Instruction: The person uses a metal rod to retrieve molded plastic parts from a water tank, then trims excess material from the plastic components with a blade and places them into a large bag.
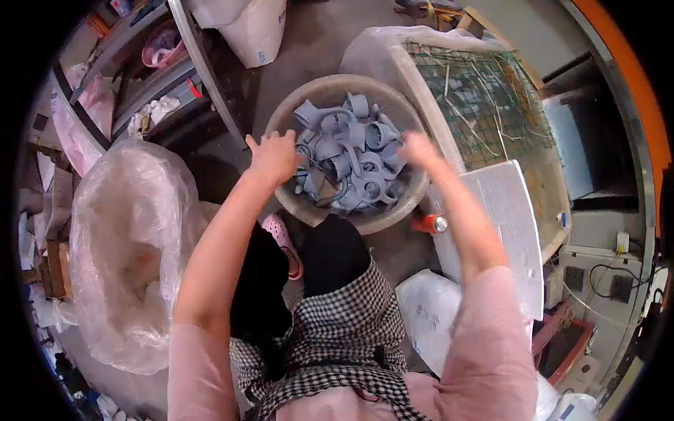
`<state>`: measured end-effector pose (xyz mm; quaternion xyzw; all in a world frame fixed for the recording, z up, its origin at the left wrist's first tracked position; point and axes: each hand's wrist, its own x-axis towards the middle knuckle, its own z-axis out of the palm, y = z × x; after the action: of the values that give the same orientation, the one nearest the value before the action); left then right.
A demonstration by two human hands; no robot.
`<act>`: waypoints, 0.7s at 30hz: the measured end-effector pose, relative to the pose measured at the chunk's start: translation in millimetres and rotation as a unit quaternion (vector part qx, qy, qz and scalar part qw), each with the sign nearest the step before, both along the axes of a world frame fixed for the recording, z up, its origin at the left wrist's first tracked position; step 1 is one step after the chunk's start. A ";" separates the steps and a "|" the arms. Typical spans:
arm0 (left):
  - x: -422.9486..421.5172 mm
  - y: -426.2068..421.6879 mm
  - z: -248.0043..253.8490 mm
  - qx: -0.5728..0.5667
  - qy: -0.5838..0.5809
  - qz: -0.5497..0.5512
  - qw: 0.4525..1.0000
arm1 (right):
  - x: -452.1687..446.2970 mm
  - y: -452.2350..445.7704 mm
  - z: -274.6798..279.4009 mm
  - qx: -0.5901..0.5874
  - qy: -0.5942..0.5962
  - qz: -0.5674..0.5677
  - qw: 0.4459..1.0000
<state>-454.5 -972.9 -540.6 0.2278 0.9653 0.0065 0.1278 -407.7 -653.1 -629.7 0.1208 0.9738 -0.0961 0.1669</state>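
A round, grey-brown plastic tub on the floor in front of me holds a heap of grey plastic parts, cup-shaped with curved handles or rings. Over the tub's left rim is my left hand, its fingers spread and nothing visible in them. My right hand is at the right side of the tub, beside the heap. Its fingers are blurred and partly hidden, so what they hold, if anything, does not show.
To my left stands a large container lined with clear plastic, near a metal shelf. On the right are a bin with green mesh, a white foam board and a red can. A white sack stands behind.
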 end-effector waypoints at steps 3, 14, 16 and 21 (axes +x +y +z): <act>-1.6 1.3 -26.0 0.005 -0.038 -0.018 0.999 | 12.5 -44.0 -106.4 0.010 -0.151 0.042 0.988; -26.4 4.6 -61.3 0.083 -0.168 -0.012 0.982 | 40.2 -20.3 -123.0 -0.218 0.141 -0.179 0.949; -24.1 15.6 -73.1 0.205 -0.194 -0.099 0.954 | 32.9 -30.9 -68.3 -0.389 0.138 -0.271 0.870; -24.3 41.9 -53.6 0.357 -0.298 -0.040 0.884 | 5.8 -46.0 -21.6 -0.710 0.046 -0.416 0.566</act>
<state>-478.8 -931.0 -594.2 0.2837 0.8044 0.4131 0.3191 -401.9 -699.1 -651.3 0.3511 0.4406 -0.8207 0.0954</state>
